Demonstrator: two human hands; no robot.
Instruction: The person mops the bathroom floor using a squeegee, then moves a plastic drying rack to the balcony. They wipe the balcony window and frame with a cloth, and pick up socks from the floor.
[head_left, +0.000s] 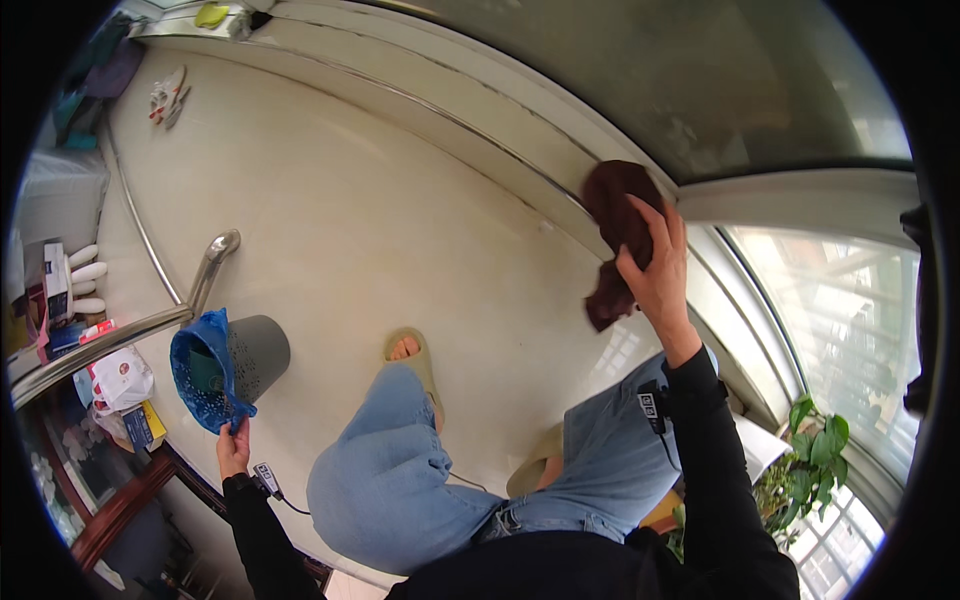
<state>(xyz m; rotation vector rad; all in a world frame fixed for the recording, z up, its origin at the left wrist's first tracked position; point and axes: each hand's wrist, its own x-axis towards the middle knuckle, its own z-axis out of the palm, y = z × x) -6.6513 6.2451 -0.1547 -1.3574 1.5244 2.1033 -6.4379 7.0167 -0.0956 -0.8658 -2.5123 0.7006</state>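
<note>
My right hand (658, 274) grips a dark maroon cloth (621, 202), part of which hangs below my fingers. The cloth is in front of the window ledge (517, 120) at the right; whether it touches the ledge I cannot tell. Low on the left, my left hand (234, 448) pinches the rim of a blue plastic bag (201, 337). That bag lines a grey waste bin (262, 349), tilted with its mouth facing left. A dark green item (205, 370) shows inside the bag.
A metal handrail (105, 349) passes beside the bin. Boxes and bags, among them a white plastic bag (122, 381), stand at the left. Gloves (166, 99) lie on the far floor. Leafy potted plants (814, 450) stand at the lower right, below a window (832, 300).
</note>
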